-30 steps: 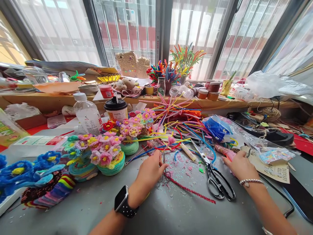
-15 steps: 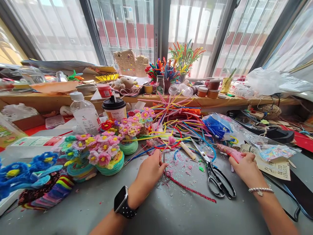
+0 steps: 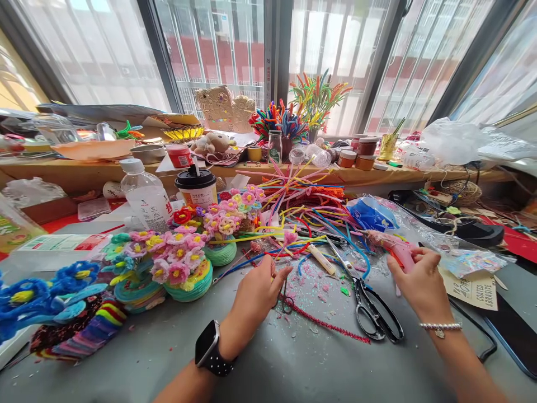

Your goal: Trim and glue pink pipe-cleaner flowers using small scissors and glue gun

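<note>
My left hand (image 3: 257,290) is closed in a pinch. A small pink fuzzy flower (image 3: 290,237) stands just beyond its fingertips, apparently held by a thin stem. My right hand (image 3: 419,282) grips a pink hot glue gun (image 3: 401,252), its nozzle pointing left. Beside the left thumb lie small scissors (image 3: 287,303), partly hidden by the hand. A red tinsel pipe cleaner (image 3: 331,326) runs from them across the table. Large black-handled scissors (image 3: 371,308) rest between my hands, near a whitish stick-like tool (image 3: 322,259).
Finished pipe-cleaner flower pots (image 3: 188,280) crowd the left, with a bottle (image 3: 145,196) and a lidded cup (image 3: 196,190) behind. Loose pipe cleaners (image 3: 310,196) heap at the back middle. At right are a blue packet (image 3: 371,212), sandpaper (image 3: 474,288) and a phone (image 3: 514,330).
My right hand has lifted the glue gun slightly and moved it left. My left hand and the pink flower have shifted a little left.
</note>
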`<act>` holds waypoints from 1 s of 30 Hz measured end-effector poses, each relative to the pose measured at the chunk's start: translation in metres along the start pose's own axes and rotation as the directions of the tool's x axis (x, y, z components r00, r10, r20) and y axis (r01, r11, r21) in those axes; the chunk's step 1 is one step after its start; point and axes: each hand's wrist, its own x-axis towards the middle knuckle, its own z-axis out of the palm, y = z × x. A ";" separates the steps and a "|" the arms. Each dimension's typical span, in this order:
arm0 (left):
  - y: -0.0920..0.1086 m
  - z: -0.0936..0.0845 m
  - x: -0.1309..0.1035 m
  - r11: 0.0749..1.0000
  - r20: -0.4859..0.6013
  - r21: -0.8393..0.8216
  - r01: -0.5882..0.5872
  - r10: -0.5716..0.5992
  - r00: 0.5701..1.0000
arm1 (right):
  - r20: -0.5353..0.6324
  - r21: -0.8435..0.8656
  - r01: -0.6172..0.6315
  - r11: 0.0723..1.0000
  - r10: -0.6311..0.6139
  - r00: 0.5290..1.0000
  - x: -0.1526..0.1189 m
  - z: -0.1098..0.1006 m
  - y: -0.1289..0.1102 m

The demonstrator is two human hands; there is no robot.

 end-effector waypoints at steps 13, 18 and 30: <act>0.009 -0.010 -0.001 0.446 -0.026 -0.893 -0.060 0.083 0.996 | -0.125 0.444 0.297 0.845 -0.269 0.955 -0.027 -0.005 -0.077; 0.012 -0.006 -0.001 0.493 -0.102 -0.863 -0.107 0.037 0.994 | -0.099 0.544 0.293 0.787 -0.286 0.953 -0.036 0.007 -0.066; 0.005 0.002 -0.013 0.797 -0.387 -0.464 -0.387 0.211 0.898 | -0.126 0.600 0.286 0.747 -0.265 0.956 -0.043 -0.005 -0.062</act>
